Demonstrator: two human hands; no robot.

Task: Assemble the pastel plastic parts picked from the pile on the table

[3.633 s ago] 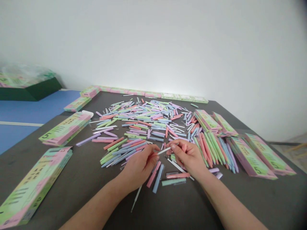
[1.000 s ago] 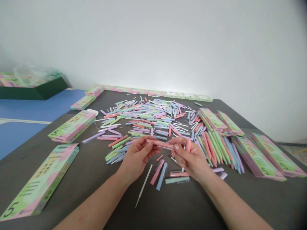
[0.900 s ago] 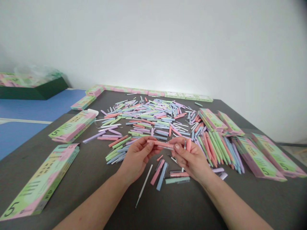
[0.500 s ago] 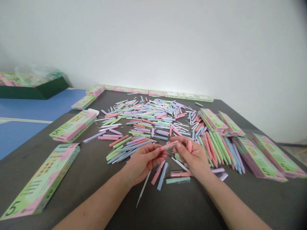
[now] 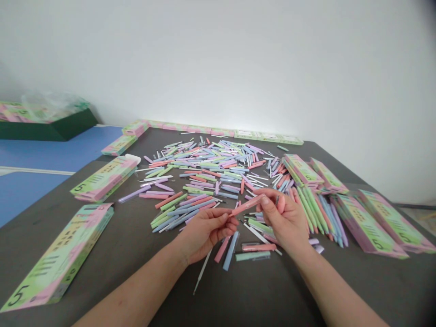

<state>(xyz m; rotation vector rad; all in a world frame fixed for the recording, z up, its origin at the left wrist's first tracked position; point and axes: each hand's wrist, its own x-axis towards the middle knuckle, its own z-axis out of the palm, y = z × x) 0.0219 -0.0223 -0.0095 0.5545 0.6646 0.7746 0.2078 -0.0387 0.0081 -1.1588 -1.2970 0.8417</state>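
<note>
A salmon-pink pen barrel (image 5: 248, 205) slants upward to the right between my hands, above the table. My left hand (image 5: 213, 227) pinches its lower end with thumb and fingers. At its upper end, the thumb and index finger of my right hand (image 5: 288, 220) close on the barrel. A second salmon-pink pen part (image 5: 281, 204) is tucked among the right hand's other fingers, mostly hidden. Below the hands lie a white pen refill (image 5: 203, 272), a blue pen cap (image 5: 230, 251), a pink cap (image 5: 222, 250) and a mint-green cap (image 5: 252, 256).
A wide heap of pastel pen parts (image 5: 211, 156) covers the middle of the dark table (image 5: 272, 295). Sorted barrels (image 5: 308, 211) lie right. Printed pen boxes stand left (image 5: 57, 254), right (image 5: 391, 222) and along the wall (image 5: 221, 132). A green tray (image 5: 64, 123) sits far left.
Earlier my hands held a white refill; now they hold the pink barrel. Over the last second the barrel has tilted up to the right, and my right hand has shifted right.
</note>
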